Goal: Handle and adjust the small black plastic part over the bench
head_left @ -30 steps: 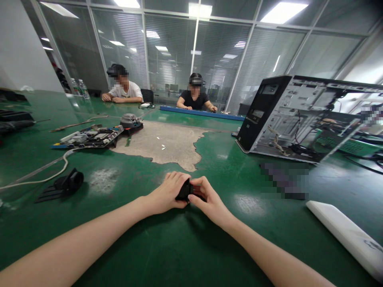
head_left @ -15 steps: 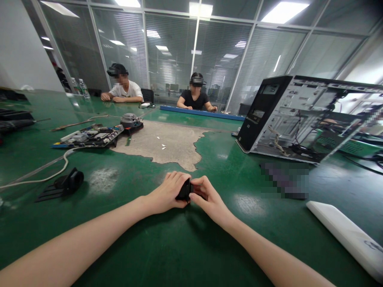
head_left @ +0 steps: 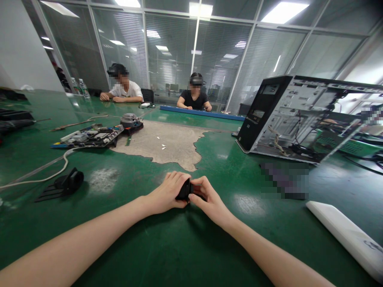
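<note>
A small black part (head_left: 183, 192), whose exact kind I cannot make out, is held between my two hands over the green tabletop. Wrapped over its left side is my left hand (head_left: 169, 192), with the thumb below. My right hand (head_left: 209, 199) grips its right end, fingers behind and thumb in front. My fingers hide much of the part. To the left lies a black plastic piece (head_left: 70, 181) with a round ring and flat prongs, apart from both hands.
A circuit board (head_left: 92, 135) and a round cooler (head_left: 130, 119) stand at the left, beside a white cable (head_left: 66, 159). An open computer case (head_left: 269, 119) is at the right, near a white slab (head_left: 341, 235). Two people sit beyond a blue bar (head_left: 200, 113).
My hands and the black part stay almost exactly in place. Across the table, the person in black has drawn one hand inward.
</note>
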Demonstrator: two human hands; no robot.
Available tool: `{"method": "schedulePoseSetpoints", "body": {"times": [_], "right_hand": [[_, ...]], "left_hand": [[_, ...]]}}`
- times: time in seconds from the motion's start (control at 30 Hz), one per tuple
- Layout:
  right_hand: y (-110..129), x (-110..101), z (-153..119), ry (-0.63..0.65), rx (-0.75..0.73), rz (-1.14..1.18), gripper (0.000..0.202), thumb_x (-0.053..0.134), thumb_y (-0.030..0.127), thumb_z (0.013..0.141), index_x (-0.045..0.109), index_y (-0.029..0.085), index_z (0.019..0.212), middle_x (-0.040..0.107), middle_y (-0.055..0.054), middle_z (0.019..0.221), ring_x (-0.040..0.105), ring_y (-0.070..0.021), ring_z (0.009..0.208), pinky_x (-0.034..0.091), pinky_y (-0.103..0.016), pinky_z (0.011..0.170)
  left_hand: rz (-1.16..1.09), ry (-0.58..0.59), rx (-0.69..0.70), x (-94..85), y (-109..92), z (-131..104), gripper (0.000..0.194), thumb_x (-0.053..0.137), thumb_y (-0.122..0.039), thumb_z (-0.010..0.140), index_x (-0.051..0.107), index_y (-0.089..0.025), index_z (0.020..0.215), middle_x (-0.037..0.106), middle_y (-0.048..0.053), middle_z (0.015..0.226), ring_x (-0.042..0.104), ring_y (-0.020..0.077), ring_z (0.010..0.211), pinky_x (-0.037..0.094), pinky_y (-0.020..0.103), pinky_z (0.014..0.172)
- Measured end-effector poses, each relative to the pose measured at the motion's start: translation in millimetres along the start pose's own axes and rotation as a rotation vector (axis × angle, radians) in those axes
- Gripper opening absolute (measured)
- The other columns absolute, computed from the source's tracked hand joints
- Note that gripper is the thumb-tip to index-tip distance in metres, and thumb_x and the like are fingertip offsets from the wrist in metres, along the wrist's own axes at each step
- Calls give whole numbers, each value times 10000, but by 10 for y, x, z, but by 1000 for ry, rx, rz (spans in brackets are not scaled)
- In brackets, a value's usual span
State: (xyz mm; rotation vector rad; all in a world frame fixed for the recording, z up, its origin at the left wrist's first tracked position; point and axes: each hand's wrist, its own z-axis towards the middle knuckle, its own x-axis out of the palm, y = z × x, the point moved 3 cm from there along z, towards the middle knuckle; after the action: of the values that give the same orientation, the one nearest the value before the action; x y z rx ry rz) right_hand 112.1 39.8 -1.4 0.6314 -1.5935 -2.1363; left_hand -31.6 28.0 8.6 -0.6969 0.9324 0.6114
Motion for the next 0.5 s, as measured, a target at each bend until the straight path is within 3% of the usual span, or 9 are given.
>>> {"method": "schedulePoseSetpoints", "body": {"times": [0.23, 0.33, 0.5], "right_hand": [[-17, -16, 17, -62, 13, -30, 225, 559, 284, 777, 444, 223, 959, 531, -17, 954, 558, -149, 904, 450, -336, 836], [-8, -13, 19, -48, 38, -34, 281, 562, 282, 774, 436, 217, 1016, 533, -39, 999, 558, -161, 925, 446, -352, 847], [9, -4, 5, 1, -1, 2, 233, 580, 287, 766, 435, 226, 937, 542, -7, 916, 558, -153, 910, 447, -333, 837]], "left_hand": [[0, 4, -6, 8, 0, -2, 542, 617, -239, 659, 341, -195, 1124, 490, 70, 1072, 434, 239, 919, 323, 371, 804], [4, 4, -3, 10, 2, 2, 541, 615, -231, 660, 339, -194, 1125, 491, 70, 1078, 431, 240, 924, 320, 370, 806], [3, -4, 6, 2, -5, 4, 533, 606, -219, 657, 342, -200, 1120, 495, 67, 1070, 439, 238, 919, 318, 366, 802]]}}
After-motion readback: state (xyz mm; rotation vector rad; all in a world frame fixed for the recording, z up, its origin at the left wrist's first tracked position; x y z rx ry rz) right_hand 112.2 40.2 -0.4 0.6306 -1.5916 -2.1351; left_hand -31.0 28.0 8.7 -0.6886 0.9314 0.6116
